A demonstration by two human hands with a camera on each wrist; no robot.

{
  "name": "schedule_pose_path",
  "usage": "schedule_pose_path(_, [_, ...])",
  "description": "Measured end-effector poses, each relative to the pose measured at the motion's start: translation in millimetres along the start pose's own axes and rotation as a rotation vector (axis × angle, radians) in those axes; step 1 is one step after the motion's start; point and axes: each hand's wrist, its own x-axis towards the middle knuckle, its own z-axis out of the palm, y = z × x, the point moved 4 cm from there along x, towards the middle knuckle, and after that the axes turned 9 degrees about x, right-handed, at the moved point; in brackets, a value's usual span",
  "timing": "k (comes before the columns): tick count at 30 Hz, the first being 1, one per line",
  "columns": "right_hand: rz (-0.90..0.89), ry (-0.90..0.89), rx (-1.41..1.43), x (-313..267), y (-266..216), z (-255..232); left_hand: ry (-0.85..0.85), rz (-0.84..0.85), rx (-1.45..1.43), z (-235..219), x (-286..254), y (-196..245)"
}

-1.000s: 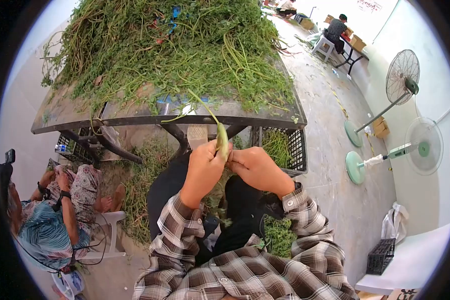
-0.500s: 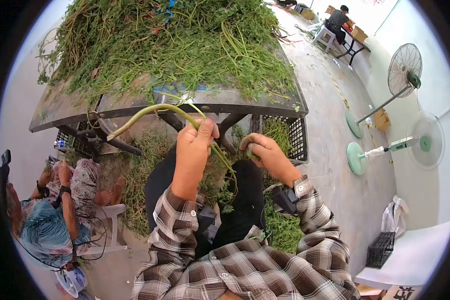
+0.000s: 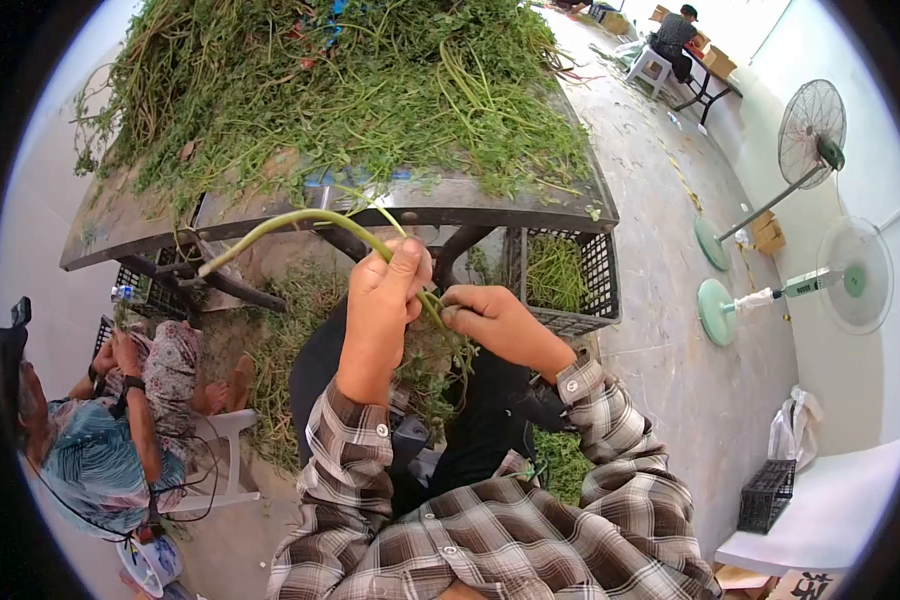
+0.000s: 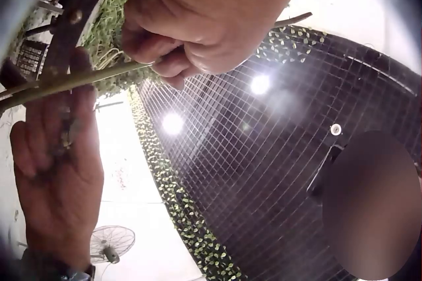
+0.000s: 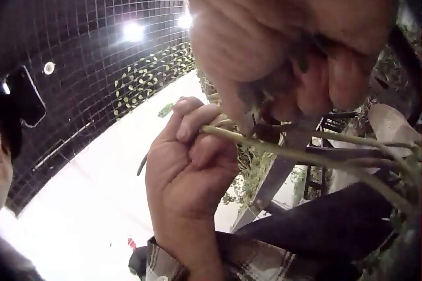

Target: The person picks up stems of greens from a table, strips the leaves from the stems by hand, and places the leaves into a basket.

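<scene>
A long green stem [image 3: 300,216] arches leftward from my left hand [image 3: 375,315], whose thumb and fingers pinch it; its thinner leafy parts hang on the other side. My right hand [image 3: 505,325] has curled fingers at the stem just right of the left hand. In the left wrist view, the stem [image 4: 79,81] runs from the left hand [image 4: 198,21] across the right hand [image 4: 59,156]. The right wrist view shows small green bits within the right hand's [image 5: 283,37] curled fingers, above the stem [image 5: 316,158]; the left hand [image 5: 191,175] grips the stem.
Heaped greens [image 3: 350,100] cover much of the table [image 3: 260,220]. A black crate [image 3: 598,280] of stems stands under its right end. Another person [image 3: 110,440] sits at left; two fans [image 3: 812,130] stand at right.
From both hands close together, the left moved left with the stem, turning it leftward. The right hand moved away from it, then came back to the stem beside the left hand.
</scene>
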Motion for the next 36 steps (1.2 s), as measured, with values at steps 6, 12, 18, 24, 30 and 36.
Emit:
schedule_pose_path(6, [-0.212,0.133,-0.588,-13,7,-12,0.105,0.11,-0.087,-6,-2,4])
schedule_pose_path(12, [-0.169,0.261,-0.693,-33,18,-32,0.124,0.146,-0.058,-4,-4,4])
schedule_pose_path(18, [-0.165,0.346,-0.716,-48,35,-47,0.15,0.127,-0.069,1,-3,2])
schedule_pose_path(24, [-0.057,0.35,-0.721,-53,54,-63,0.119,0.201,-0.102,-1,-1,5])
schedule_pose_path(30, [0.54,0.504,0.152,-50,50,-69,0.136,0.12,-0.03,8,-2,4])
schedule_pose_path(36, [0.414,0.746,0.728,-103,122,-130,0.32,0.308,-0.155,-38,-5,32])
